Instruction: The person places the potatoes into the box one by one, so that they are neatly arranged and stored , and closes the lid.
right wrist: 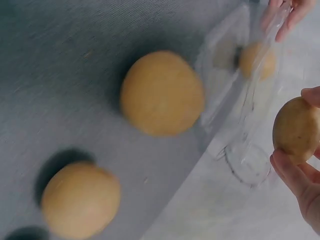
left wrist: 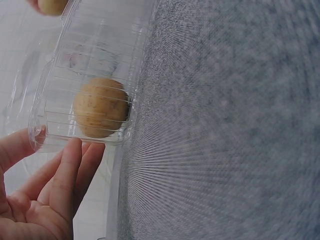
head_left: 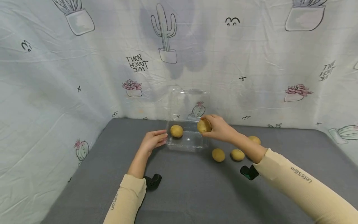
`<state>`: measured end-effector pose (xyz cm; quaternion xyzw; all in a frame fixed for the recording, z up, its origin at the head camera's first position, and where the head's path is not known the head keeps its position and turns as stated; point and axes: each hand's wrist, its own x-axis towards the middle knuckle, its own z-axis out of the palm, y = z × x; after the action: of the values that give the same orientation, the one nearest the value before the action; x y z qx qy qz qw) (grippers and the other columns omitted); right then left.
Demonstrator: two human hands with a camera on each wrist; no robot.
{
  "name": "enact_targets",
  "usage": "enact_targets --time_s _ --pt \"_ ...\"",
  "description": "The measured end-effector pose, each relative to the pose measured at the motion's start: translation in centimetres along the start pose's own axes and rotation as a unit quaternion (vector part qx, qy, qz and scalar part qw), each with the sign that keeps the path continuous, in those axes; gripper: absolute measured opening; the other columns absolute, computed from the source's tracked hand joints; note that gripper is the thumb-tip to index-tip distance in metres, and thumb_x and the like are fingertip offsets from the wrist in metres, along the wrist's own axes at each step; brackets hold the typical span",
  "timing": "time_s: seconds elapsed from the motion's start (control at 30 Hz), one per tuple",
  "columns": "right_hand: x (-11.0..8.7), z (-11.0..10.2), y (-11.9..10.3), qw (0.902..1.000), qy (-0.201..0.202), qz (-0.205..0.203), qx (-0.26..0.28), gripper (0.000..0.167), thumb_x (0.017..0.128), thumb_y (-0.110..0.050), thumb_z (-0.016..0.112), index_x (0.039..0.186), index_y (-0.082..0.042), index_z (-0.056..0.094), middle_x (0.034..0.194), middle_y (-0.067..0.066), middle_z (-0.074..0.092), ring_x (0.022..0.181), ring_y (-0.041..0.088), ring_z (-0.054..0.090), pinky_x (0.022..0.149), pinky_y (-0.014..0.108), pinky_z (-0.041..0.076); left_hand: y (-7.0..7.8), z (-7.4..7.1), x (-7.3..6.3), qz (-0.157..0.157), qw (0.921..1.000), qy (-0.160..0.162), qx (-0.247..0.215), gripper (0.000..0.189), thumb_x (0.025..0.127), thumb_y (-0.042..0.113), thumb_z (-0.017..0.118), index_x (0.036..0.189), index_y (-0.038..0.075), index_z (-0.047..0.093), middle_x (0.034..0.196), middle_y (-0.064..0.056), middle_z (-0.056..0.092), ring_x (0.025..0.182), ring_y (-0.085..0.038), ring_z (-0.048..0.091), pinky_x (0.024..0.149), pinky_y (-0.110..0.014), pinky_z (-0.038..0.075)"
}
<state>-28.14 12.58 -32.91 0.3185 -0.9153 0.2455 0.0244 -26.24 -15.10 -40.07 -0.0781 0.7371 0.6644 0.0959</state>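
A clear plastic clamshell container (head_left: 184, 141) stands with its lid raised, and one potato (head_left: 176, 131) lies in its left part. My left hand (head_left: 153, 140) is at the container's left end. In the left wrist view its thumb lies at the rim and its fingers (left wrist: 67, 172) touch the outer wall, pinching the edge. My right hand (head_left: 219, 127) grips another potato (head_left: 203, 126) between thumb and fingers, above the container's right side. In the right wrist view this potato (right wrist: 296, 130) is clearly held off the table.
On the grey table (head_left: 184, 186), right of the container, lie a potato (head_left: 218, 155), a second potato (head_left: 237, 155) and a third potato (head_left: 254, 140), partly behind my right forearm. A patterned cloth (head_left: 112, 62) hangs behind the table.
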Motion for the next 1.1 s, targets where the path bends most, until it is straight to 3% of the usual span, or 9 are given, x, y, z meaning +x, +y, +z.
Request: enact_targets --time_s 0.27,0.43,0.73,1.1 --pt "1.6 1.7 -1.1 0.9997 -0.009 -0.010 0.021 0.056 0.078 -0.017 0.074 0.126 0.001 0.051 0.118 0.021 0.054 0.098 0.030 0.054 0.069 0.034 0.052 0.0 -0.1 0.2 0.002 1.0000 -0.001 -0.004 0.040 0.093 0.013 0.057 0.130 0.001 0.052 0.127 -0.021 0.054 0.113 -0.028 0.055 0.087 -0.027 0.053" --pt "2.5 3.5 -0.9 0.9991 -0.031 -0.029 0.000 0.055 0.075 -0.012 0.076 0.123 0.000 0.053 0.118 0.020 0.054 0.099 0.032 0.055 0.069 0.035 0.053 0.1 -0.1 0.2 0.001 1.0000 0.000 0.000 0.040 0.093 0.013 0.056 0.131 0.001 0.051 0.128 -0.020 0.053 0.111 -0.025 0.056 0.084 -0.025 0.053" --pt "3.4 6.1 -0.3 0.9983 -0.056 0.002 -0.014 0.054 0.075 -0.012 0.077 0.123 -0.003 0.055 0.120 0.018 0.054 0.099 0.030 0.055 0.075 0.039 0.052 0.1 0.0 0.1 0.002 1.0000 -0.002 -0.003 0.040 0.093 0.012 0.056 0.131 0.002 0.051 0.128 -0.020 0.053 0.112 -0.026 0.055 0.082 -0.022 0.054" --pt "4.2 7.2 0.0 0.9944 -0.043 0.008 -0.096 0.055 0.074 -0.019 0.078 0.123 -0.008 0.057 0.120 0.011 0.057 0.097 0.026 0.058 0.076 0.042 0.051 0.3 0.0 0.1 -0.005 1.0000 -0.003 -0.003 0.040 0.093 0.012 0.056 0.131 0.002 0.051 0.128 -0.020 0.053 0.113 -0.026 0.055 0.085 -0.025 0.053"
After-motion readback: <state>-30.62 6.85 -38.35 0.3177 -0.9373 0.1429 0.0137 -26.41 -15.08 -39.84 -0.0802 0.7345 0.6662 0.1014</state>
